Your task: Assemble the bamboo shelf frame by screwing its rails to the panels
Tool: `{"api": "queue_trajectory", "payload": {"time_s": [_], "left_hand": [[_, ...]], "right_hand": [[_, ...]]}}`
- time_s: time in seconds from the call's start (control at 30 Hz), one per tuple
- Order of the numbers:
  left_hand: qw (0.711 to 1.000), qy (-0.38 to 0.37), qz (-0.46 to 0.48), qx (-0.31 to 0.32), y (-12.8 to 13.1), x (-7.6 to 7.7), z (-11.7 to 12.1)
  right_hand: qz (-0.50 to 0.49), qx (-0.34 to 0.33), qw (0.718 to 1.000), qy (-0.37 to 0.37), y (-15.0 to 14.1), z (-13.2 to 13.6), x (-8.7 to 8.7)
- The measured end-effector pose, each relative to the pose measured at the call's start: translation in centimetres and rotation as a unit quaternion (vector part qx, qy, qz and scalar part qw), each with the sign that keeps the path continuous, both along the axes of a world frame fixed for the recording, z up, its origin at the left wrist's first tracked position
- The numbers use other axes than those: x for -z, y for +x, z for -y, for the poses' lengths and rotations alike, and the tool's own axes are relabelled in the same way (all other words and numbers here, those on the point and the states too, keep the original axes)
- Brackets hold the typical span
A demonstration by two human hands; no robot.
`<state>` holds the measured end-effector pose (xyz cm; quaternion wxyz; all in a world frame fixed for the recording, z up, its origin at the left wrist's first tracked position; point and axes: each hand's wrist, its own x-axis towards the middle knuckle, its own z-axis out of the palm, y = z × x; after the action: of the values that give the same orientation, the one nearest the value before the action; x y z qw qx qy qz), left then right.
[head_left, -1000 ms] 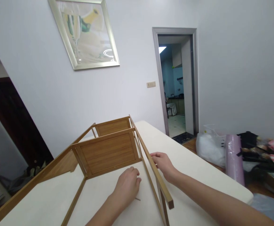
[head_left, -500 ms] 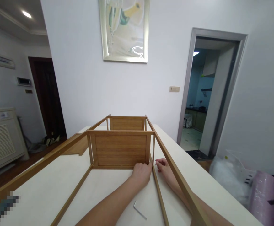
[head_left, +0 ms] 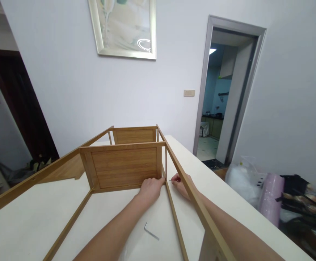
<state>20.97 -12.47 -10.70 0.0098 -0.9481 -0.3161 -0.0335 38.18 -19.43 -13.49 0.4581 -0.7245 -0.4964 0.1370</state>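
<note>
A brown wooden frame (head_left: 122, 146) lies along the white desk (head_left: 51, 203), its long rails running away toward the wall and its panels standing upright across it. The left hand (head_left: 151, 190) is inside the frame, at the lower right corner of the near panel (head_left: 126, 166), fingers bent against the joint where the panel meets the lower right rail (head_left: 174, 214); whether it grips the wood or only presses on it, I cannot tell. The right hand (head_left: 182, 186) is outside the frame, partly behind the upper right rail (head_left: 192, 190), with thumb and fingers pinched together on a small thin piece (head_left: 170, 180) that points toward that same joint; it is too small to name for certain. A bent metal hex key (head_left: 151, 234) lies loose on the desk, between the left forearm and the lower right rail. Beyond the left rails, a flat brown board (head_left: 65, 170) rests on the desk. To the right, past the desk edge, there is a white basket (head_left: 257, 174) with dark oval holes in its side; cloudy plastic (head_left: 237, 181) bulges just beside it, and whether any of it sits in the basket is unclear. A wrapped purple roll (head_left: 272, 199) stands next to them, near a dark heap (head_left: 293, 186).
</note>
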Motion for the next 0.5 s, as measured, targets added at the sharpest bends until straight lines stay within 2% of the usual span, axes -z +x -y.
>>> {"api": "queue_trajectory", "payload": {"time_s": [0.23,0.5], "left_hand": [[1.0,0.004,-0.018,-0.006,-0.3,0.1,0.0],[0.999,-0.008,-0.035,-0.003,-0.7,-1.3,0.7]], "right_hand": [[0.052,-0.022,0.998,-0.029,-0.2,0.6,-1.4],[0.112,-0.044,0.992,-0.037,-0.8,0.7,-1.2]]}}
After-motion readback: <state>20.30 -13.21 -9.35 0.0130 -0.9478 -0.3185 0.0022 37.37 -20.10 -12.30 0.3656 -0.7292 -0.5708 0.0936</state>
